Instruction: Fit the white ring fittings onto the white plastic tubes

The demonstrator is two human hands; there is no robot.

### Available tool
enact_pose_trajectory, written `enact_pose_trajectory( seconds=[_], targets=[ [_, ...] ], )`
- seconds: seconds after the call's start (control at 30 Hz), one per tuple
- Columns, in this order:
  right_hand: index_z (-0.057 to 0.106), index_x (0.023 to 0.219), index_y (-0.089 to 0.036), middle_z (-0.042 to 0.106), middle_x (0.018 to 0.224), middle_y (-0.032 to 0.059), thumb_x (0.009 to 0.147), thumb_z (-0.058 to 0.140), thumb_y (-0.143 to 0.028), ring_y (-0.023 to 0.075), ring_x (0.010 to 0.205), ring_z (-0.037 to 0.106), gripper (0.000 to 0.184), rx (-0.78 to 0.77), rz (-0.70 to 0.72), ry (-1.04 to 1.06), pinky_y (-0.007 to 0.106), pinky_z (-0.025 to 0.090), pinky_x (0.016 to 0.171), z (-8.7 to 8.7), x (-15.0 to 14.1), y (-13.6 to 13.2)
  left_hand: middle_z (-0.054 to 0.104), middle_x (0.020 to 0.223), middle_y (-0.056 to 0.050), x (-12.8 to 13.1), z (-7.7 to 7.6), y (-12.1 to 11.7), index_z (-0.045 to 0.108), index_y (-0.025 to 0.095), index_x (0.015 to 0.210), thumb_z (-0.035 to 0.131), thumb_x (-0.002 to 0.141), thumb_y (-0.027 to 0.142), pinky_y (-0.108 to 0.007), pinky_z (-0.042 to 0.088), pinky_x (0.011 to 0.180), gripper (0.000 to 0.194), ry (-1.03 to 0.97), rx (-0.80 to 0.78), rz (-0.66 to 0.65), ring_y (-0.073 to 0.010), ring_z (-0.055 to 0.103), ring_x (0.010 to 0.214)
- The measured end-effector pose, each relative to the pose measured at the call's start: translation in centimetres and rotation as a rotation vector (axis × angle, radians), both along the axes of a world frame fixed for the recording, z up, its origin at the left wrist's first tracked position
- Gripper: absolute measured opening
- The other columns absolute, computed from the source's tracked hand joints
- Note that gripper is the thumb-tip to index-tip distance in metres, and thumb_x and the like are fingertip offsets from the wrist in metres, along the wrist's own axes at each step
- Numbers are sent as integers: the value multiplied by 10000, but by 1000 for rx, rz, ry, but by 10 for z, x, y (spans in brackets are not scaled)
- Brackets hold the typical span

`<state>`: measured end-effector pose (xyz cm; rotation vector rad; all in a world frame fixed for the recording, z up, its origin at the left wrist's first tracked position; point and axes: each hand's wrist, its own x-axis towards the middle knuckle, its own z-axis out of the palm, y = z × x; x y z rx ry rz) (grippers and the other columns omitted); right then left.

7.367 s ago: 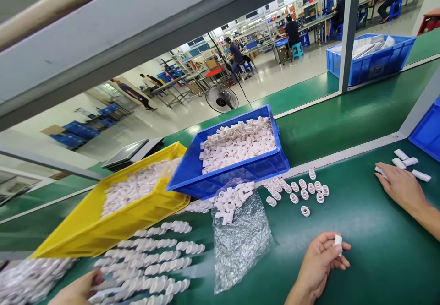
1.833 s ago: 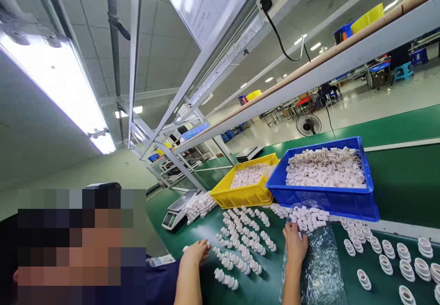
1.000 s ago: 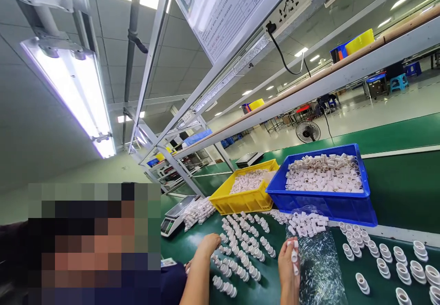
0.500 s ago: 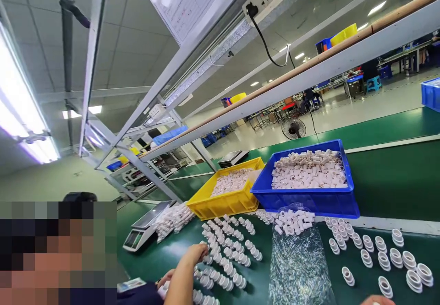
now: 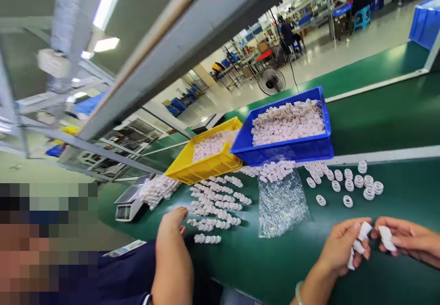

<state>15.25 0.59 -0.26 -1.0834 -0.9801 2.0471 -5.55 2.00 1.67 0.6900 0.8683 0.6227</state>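
Over the green tabletop, the left hand pinches several white fittings; the right hand, just beside, pinches a white piece. Beyond stands one filled blue bin.

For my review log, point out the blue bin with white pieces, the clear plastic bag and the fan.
Blue bin (image 5: 287, 153): head view, on its front wall.
Clear plastic bag (image 5: 280, 209): head view, on its flat middle.
Fan (image 5: 271, 82): head view, on its hub.

Small, short white pieces, several tilted in the left hand, also held in the right hand
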Motion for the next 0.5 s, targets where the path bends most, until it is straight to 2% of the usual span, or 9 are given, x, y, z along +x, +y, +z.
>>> enact_pose_trajectory(
  seconds=[0.07,0.17,0.3,0.5],
  targets=[
    [689,969,-268,616,963,80,774,721,-399,189,951,622,237,-54,69,133,265,489,759,9,6,5,575,553,20,-1,7,4,641,74,1126,705,721,591,-146,228,292,660,89,59,-32,-26,395,318],
    [656,970,-227,588,981,54,805,733,-331,187,1028,594,210,-116,84,237,234,475,771,14,11,9,563,549,46,-2,13,8,619,108,969,719,714,567,-136,230,304,535,178,93,-29,-17,372,332],
    [645,994,-209,583,983,36,851,706,-264,137,948,566,165,-108,74,340,223,481,793,10,12,11,564,570,52,1,15,6,557,144,834,748,693,517,-131,256,309,442,218,139,-90,-22,397,362],
    [641,1068,-239,606,1161,35,873,684,-227,109,961,570,200,-136,46,392,215,485,856,3,15,12,596,638,29,4,17,4,563,154,810,786,638,475,-154,296,377,426,299,195,-137,-41,442,436]
  ],
)
